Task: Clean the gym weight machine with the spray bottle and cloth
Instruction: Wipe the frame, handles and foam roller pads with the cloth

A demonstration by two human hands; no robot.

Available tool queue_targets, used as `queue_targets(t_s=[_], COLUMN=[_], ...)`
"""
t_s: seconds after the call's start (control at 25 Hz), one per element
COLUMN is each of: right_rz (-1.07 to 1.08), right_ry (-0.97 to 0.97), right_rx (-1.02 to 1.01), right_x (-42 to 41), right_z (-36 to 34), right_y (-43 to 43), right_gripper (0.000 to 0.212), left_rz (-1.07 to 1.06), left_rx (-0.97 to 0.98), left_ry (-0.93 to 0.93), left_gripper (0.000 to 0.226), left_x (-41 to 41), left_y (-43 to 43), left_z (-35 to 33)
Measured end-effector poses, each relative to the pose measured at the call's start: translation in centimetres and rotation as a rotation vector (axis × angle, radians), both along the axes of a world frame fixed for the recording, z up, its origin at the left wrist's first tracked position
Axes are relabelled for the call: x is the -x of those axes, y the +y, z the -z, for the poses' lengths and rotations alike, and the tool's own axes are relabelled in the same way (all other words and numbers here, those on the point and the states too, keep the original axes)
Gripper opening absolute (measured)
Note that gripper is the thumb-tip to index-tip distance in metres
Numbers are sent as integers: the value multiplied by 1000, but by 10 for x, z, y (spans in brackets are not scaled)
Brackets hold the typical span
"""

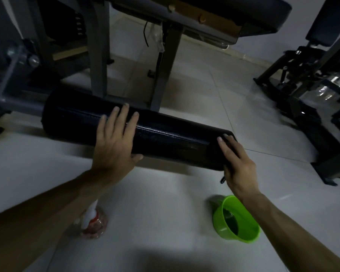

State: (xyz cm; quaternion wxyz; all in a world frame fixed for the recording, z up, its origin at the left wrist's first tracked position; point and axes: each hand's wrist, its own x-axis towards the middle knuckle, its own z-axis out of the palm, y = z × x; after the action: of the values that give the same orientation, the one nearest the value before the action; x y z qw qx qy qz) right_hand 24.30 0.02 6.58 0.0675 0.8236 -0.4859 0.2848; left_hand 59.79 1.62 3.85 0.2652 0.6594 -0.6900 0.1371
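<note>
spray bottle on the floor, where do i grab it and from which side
Probably the white neck, from above with the left hand: the spray bottle stands upright on the floor right under that forearm, and the neck is narrower than the body.

Black roller pad (glossy), green bowl, pale grey tiled floor, grey frame

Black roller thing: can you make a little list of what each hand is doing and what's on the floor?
roller: black, padded, lying across, joined to a grey bar at left
left hand: flat on top of the roller, fingers straight
right hand: pressed on the roller's right end, a dark thing under it, maybe the cloth
spray bottle: on the floor, partly hidden under the left forearm
green bowl: on the floor, beneath the right forearm
</note>
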Motion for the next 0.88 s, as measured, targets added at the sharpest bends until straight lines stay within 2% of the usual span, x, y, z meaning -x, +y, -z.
queue_targets(t_s=[0.12, 0.2, 0.28, 0.36, 0.48, 0.72, 0.88], right_rz=[-133, -253, -341, -397, -475, -563, -473], right_ry=[27, 44, 88, 144, 190, 275, 253], right_rx=[50, 93, 135, 157, 161, 110, 103], right_x=[-66, -114, -159, -209, -290, -391, -343], right_z=[-6, -9, -10, -8, -9, -28, -29], right_y=[-12, -20, -27, -30, -31, -24, -34], right_gripper=[68, 57, 51, 50, 51, 56, 52], left_rz=[-107, -182, -245, -236, -170, -156, -159], left_rx=[17, 22, -2, -19, -29, 46, -32], left_ry=[146, 239, 413, 685, 876, 957, 970], left_gripper=[143, 144, 140, 122, 94, 70, 86], left_x=[-44, -80, -107, -129, -143, -134, -136], left_y=[8, 19, 25, 24, 25, 27, 23], left_z=[-7, -10, -2, 15, 26, 14, -5])
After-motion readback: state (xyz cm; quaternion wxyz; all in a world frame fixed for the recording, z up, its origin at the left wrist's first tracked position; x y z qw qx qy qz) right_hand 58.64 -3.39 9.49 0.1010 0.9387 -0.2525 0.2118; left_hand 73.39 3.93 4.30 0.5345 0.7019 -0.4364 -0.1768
